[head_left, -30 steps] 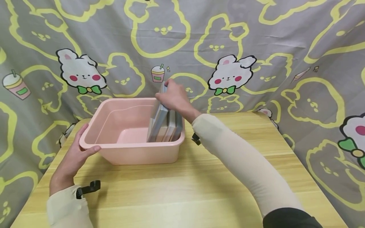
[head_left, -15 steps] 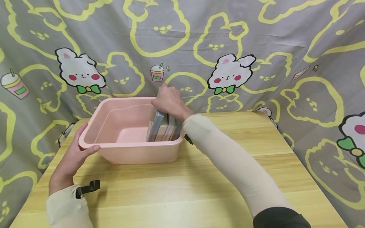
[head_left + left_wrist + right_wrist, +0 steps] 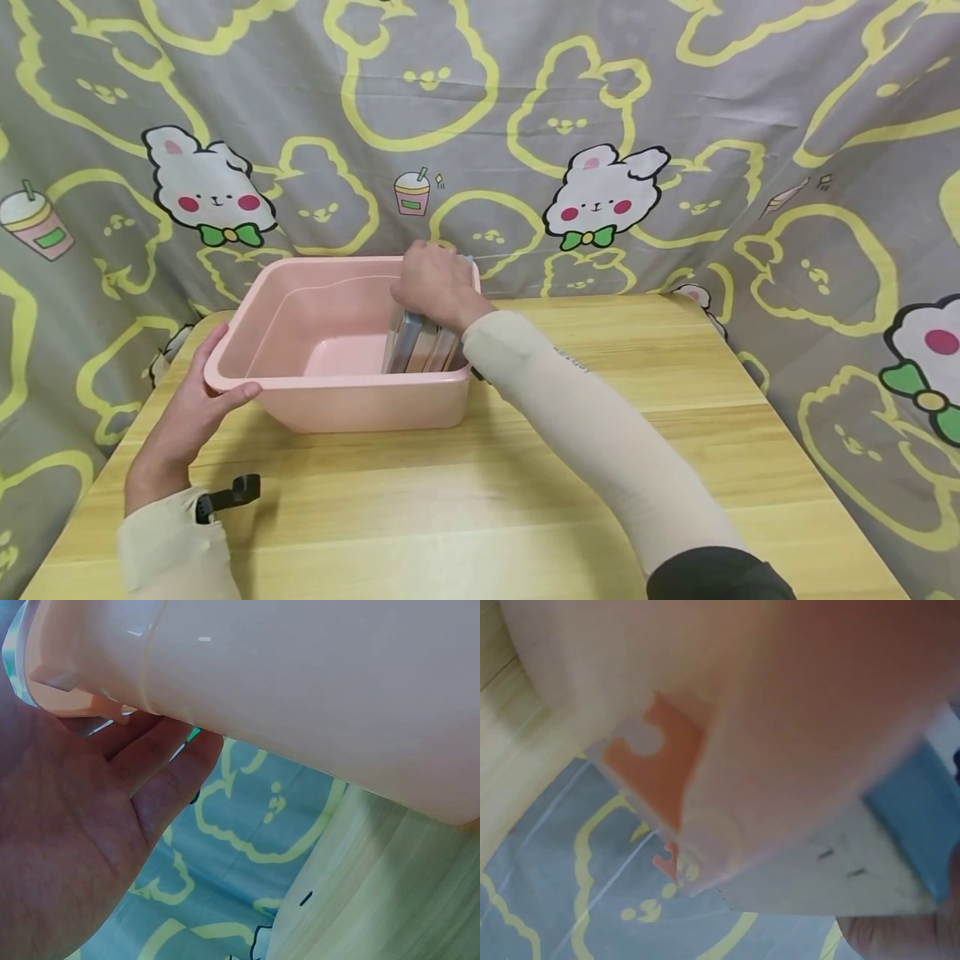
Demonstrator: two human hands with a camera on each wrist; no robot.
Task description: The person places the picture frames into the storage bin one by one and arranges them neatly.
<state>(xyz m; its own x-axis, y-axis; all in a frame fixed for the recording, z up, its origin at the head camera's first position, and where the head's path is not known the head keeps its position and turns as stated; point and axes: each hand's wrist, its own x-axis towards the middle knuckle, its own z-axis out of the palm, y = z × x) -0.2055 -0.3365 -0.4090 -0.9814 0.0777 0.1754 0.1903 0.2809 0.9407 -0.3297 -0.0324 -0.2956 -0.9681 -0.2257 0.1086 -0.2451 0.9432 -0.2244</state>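
Note:
A pink plastic tub (image 3: 375, 408) stands on the table, and several flat books (image 3: 441, 348) stand on edge, leaning slightly, against its right side. My right hand (image 3: 437, 287) reaches over their tops and grips a blue-grey book (image 3: 407, 340), the leftmost of them. In the head view its fingertips are hidden. Fingers (image 3: 896, 937) touch the edge of a pale cover with a blue border (image 3: 915, 817) in the right wrist view, where the tub wall blurs the foreground. My left hand (image 3: 183, 417) holds the tub's left front corner, thumb over the rim and fingers along the outside.
The wooden table (image 3: 420, 517) extends in front of the tub and to its right. A grey patterned curtain (image 3: 637, 108) hangs close behind the tub and along both sides. A black wrist camera mount (image 3: 232, 496) sticks out from the left sleeve.
My right hand has moved down and slightly left, lowering the blue-grey book deeper into the tub beside the others. My left hand has stayed at the tub's corner.

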